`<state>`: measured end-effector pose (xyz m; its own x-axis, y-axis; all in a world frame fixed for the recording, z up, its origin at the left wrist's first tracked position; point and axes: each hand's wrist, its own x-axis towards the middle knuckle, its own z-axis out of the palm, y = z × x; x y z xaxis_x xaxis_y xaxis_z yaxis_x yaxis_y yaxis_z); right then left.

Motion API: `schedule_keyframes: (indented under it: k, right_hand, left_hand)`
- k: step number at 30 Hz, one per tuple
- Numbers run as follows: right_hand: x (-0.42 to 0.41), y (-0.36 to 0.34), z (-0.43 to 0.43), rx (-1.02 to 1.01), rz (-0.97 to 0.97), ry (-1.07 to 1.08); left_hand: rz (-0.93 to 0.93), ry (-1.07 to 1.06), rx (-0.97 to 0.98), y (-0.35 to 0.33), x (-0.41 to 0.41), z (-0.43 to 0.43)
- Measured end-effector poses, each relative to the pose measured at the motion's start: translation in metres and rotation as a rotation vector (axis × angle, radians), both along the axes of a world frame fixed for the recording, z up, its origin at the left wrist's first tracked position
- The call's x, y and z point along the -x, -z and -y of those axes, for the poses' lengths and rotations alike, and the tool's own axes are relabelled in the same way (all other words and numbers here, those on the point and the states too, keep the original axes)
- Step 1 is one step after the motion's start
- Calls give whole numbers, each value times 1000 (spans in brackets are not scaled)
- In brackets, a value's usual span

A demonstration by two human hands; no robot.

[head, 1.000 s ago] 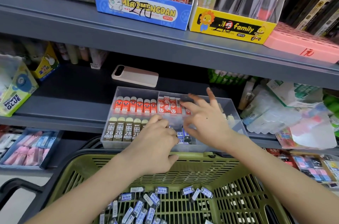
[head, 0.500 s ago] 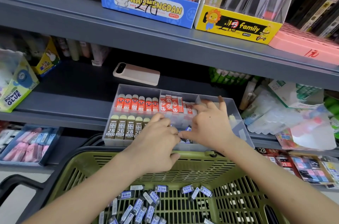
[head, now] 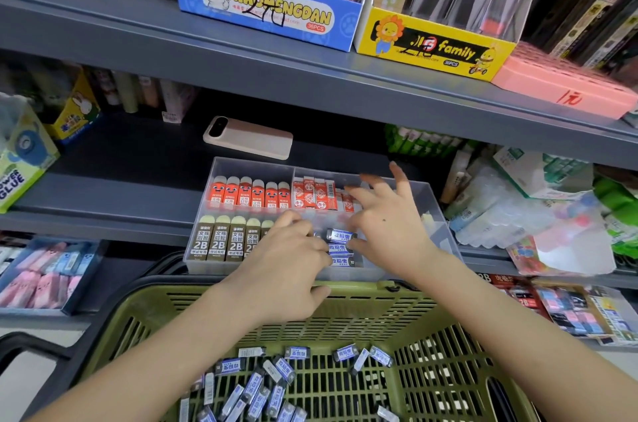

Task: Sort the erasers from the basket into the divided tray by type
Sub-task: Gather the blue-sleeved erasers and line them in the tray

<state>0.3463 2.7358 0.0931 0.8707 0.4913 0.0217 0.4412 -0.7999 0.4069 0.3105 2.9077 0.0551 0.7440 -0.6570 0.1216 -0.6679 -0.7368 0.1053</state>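
Note:
A clear divided tray point(head: 445, 231) sits on the middle shelf. It holds orange erasers point(head: 248, 193) at the back left, red-and-white erasers point(head: 314, 193) behind centre, brown 2B erasers point(head: 219, 242) at the front left and a short stack of blue-and-black erasers point(head: 340, 247) in the front middle cell. My left hand point(head: 290, 269) hovers knuckles-up over that cell, fingers curled down beside the stack; what lies under it is hidden. My right hand point(head: 386, 224) is over the tray's right half, fingers spread, thumb by the stack. Below, the green basket point(head: 431, 369) holds several loose blue-and-black erasers point(head: 255, 387).
A pink phone point(head: 248, 138) lies on the shelf behind the tray. Bagged goods point(head: 518, 214) crowd the shelf to the right and a glue box point(head: 20, 162) stands at the left. The upper shelf edge point(head: 310, 79) overhangs the tray. A bin of pink erasers point(head: 45, 276) sits lower left.
My right hand has spread its fingers and drawn slightly right, uncovering the blue-and-black stack between the hands. My left hand has stayed over the front middle cell.

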Motion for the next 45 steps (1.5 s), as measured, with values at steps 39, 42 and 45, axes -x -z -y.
schedule_keyframes:
  k: [39, 42, 45]
  right_hand:
    - [-2, 6, 3, 23, -173, 83]
    - [4, 0, 7, -20, -170, 154]
    - [24, -14, 10, -223, -13, 100]
  left_hand:
    - [24, 6, -13, 3, -1, 0]
    - [11, 14, 10, -3, 1, -2]
    - [42, 20, 136, -13, 7, -9]
